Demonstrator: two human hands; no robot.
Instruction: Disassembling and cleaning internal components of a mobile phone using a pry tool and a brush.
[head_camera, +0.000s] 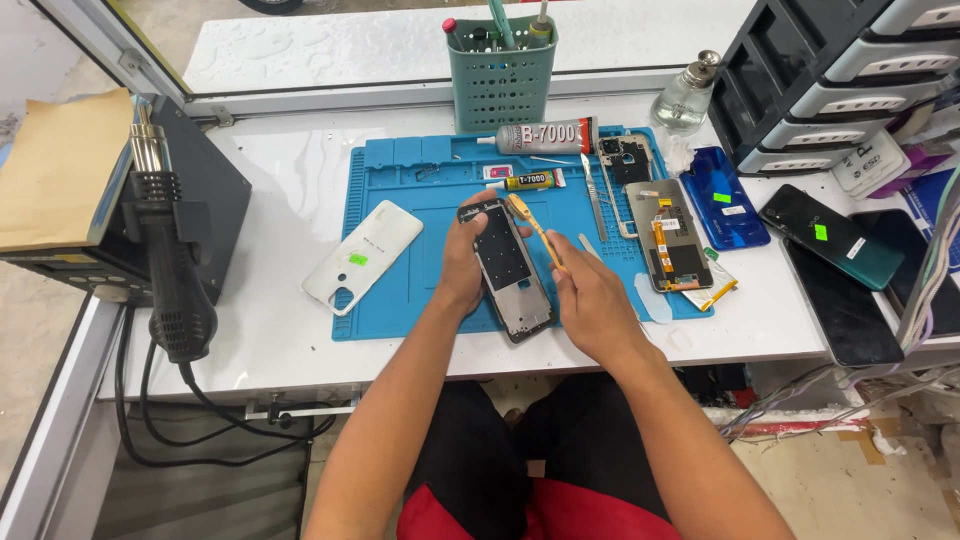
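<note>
- The left hand was closed around the side of a black phone frame, holding it tilted above the near edge of the blue work mat.
- The right hand was pinched shut on a thin orange flex strip, whose upper end sat at the top of the frame.
- As a judgement, the step in hand was working the strip at the frame's top edge; the next move would call for a steady, gentle pull or placement, with the left hand keeping the frame from twisting.
- 2 glue tubes lay at the far side of the mat: a large clear tube with a red cap and, just in front of it, a small yellow-and-black tube.
- A white back cover with a small green sticker lay across the mat's left edge.
- A screen assembly with an orange ribbon and a white label lay on the mat's right part; a blue back cover with a green sticker lay just beside it.
- A dark green phone, also green-stickered, lay further right.
- A green perforated tool holder stood behind the mat, and a black hot-air handle hung at the left.
</note>
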